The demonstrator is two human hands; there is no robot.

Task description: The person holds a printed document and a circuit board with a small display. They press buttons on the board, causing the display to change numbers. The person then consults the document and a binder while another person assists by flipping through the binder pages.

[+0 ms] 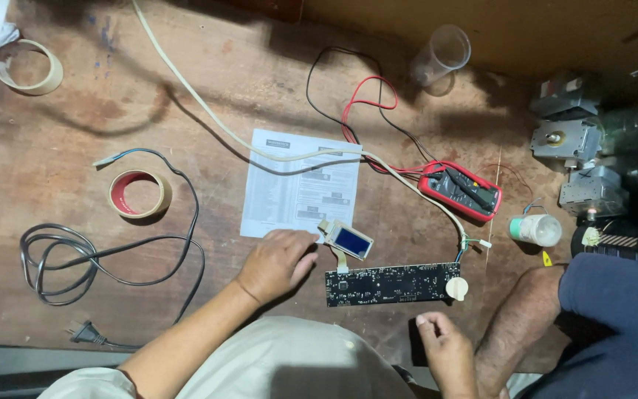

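On brown table (53, 148), white printed sheet (300, 185), left hand (278, 262)
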